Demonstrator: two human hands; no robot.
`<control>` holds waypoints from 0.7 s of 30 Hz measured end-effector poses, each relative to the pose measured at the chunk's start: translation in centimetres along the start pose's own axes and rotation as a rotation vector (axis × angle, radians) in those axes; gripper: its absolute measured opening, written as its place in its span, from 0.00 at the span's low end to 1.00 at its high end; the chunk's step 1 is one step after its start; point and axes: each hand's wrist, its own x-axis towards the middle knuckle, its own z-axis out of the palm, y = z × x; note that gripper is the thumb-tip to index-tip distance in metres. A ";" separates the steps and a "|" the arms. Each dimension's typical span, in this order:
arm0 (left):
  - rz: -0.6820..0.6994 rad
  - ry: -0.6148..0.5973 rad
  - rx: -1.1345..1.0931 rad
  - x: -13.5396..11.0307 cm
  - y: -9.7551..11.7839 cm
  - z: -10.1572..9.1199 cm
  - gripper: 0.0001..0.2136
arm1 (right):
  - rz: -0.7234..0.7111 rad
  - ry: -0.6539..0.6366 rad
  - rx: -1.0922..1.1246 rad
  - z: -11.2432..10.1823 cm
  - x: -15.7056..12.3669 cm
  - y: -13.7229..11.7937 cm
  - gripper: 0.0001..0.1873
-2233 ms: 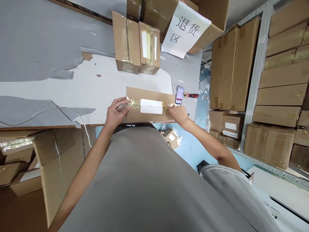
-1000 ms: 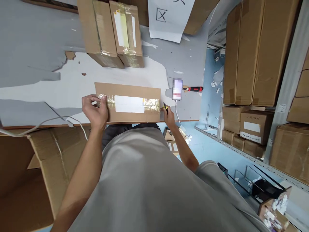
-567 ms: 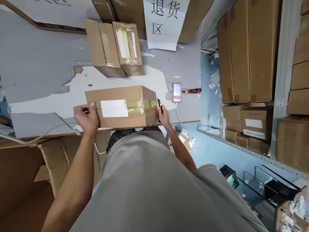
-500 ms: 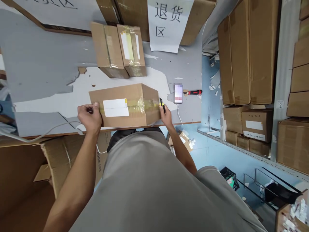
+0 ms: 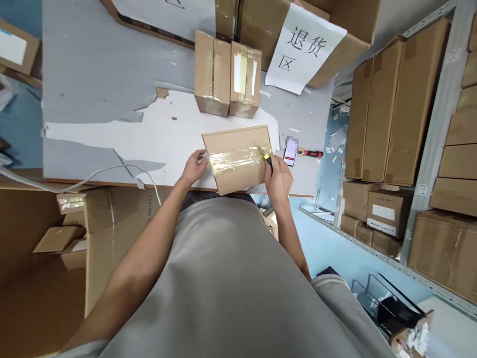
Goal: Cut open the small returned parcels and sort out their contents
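A cardboard box [image 5: 238, 156] stands at the near edge of the table [image 5: 112, 134], turned so a small taped face points up. My left hand [image 5: 194, 167] grips its left side with curled fingers. My right hand [image 5: 278, 176] is closed on a yellow-and-black box cutter [image 5: 267, 158], whose blade touches the clear tape at the box's right top edge.
Two taped boxes [image 5: 227, 72] lie further back on the table. A phone [image 5: 290, 151] and a red-handled tool [image 5: 311, 153] lie to the right. A white cable [image 5: 112, 171] crosses the left. An open carton [image 5: 70, 238] stands lower left. Shelves of cartons [image 5: 410, 124] fill the right.
The box has been tipped from its long labelled face onto an end, with a small taped face now up. My right hand has brought the cutter onto the tape there.
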 end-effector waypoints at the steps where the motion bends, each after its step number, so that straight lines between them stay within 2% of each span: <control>1: 0.008 0.052 -0.047 -0.1 0.7 -0.9 0.22 | 0.010 -0.007 -0.018 0.1 0.1 -0.4 0.31; 2: 0.019 0.105 -0.098 -0.3 1.7 -1.8 0.23 | 0.019 -0.014 -0.033 0.1 0.2 -0.6 0.31; 4: 0.072 0.128 -0.168 -0.5 4.4 -3.4 0.24 | 0.027 -0.028 -0.054 0.0 0.4 -0.6 0.31; 7: 0.129 0.043 -0.136 -0.4 8.5 -5.1 0.23 | 0.029 -0.030 -0.070 -0.2 0.6 -0.4 0.31; 9: 0.151 -0.008 -0.130 0.0 10.2 -5.7 0.23 | 0.024 -0.025 -0.087 -0.6 0.7 -0.4 0.32; 12: 0.163 -0.057 -0.135 0.6 11.1 -6.3 0.21 | 0.029 -0.046 -0.156 -1.5 0.4 -1.4 0.30; 15: 0.161 -0.077 -0.122 0.8 11.1 -6.9 0.19 | 0.071 -0.058 -0.210 -2.6 -0.4 -3.9 0.28; 18: 0.140 -0.069 -0.114 0.6 11.4 -7.1 0.17 | 0.043 -0.093 -0.053 -3.2 -1.7 -7.4 0.28; 21: 0.133 -0.068 -0.102 0.3 11.8 -7.0 0.16 | -0.032 -0.236 0.175 -2.9 -2.7 -11.1 0.30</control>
